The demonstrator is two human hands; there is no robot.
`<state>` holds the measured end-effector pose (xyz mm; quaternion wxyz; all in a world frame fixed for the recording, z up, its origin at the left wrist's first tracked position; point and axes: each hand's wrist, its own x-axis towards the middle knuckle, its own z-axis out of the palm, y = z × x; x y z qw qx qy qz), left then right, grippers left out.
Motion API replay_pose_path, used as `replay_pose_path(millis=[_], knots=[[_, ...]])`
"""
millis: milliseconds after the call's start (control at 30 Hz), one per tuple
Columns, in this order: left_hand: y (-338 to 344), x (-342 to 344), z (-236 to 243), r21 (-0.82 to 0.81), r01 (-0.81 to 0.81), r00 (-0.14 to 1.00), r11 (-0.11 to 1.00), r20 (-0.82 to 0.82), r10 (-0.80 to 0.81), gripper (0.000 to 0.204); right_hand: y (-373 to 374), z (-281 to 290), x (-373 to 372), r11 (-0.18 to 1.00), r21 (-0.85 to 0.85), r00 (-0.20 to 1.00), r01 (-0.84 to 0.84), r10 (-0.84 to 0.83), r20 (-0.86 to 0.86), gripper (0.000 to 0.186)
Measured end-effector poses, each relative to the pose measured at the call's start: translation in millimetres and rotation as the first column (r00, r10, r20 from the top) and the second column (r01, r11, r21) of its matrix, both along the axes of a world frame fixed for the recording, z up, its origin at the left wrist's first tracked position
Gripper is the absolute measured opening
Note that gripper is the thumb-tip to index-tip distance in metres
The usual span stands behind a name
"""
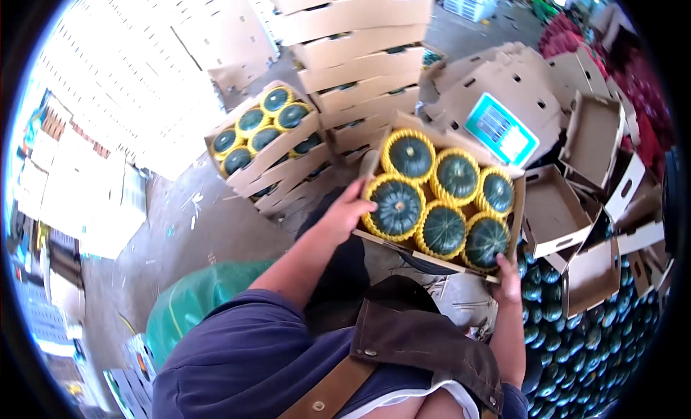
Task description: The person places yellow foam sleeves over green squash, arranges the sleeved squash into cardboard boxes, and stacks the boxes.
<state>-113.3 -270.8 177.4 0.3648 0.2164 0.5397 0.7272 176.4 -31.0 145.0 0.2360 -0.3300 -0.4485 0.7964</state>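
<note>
A shallow cardboard box (517, 221) is held up in front of me, tilted. Several dark green kabocha squashes (457, 178) fill it in two rows, each in a yellow foam net. At the box's left side, my left hand (348, 212) grips the edge, its thumb by the near-left squash (395, 206). My right hand (508, 278) grasps the near-right corner, thumb beside the squash (486, 241) there. The fingers under the box are hidden.
A tall stack of cardboard boxes (360, 44) stands ahead, with a lower stack of filled boxes (281, 167) to its left. Empty boxes (554, 206) lie on a heap of loose squashes (576, 354) at right. A blue-bordered panel (502, 129) lies beyond. A green sack (194, 296) is at my left.
</note>
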Motion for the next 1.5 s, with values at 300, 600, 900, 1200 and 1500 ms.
replay_pose_path(millis=[300, 600, 900, 1200, 1500], knots=[[-226, -59, 136, 0.300, -0.417, 0.908, 0.858, 0.083, 0.412, 0.055, -106, 178, -177, 0.663, 0.316, 0.701, -0.678, 0.713, 0.009, 0.090], [-328, -123, 25, 0.244, -0.721, 0.693, 0.649, 0.236, 0.681, 0.056, -170, 111, -379, 0.591, 0.129, 0.604, -0.797, 0.779, 0.165, 0.076], [-296, -242, -9, 0.261, -0.760, 0.648, 0.595, 0.247, 0.720, 0.048, -161, 82, -519, 0.611, 0.252, 0.661, -0.750, 0.689, 0.297, 0.064], [-271, -263, -15, 0.105, -0.763, 0.639, 0.637, 0.262, 0.723, 0.055, -159, 53, -513, -0.512, 0.798, 0.857, -0.319, 0.204, 0.474, 0.024], [-263, -261, -19, 0.132, -0.774, 0.630, 0.620, 0.267, 0.729, 0.053, -154, 61, -511, -0.562, 0.752, 0.820, -0.344, 0.210, 0.532, 0.007]])
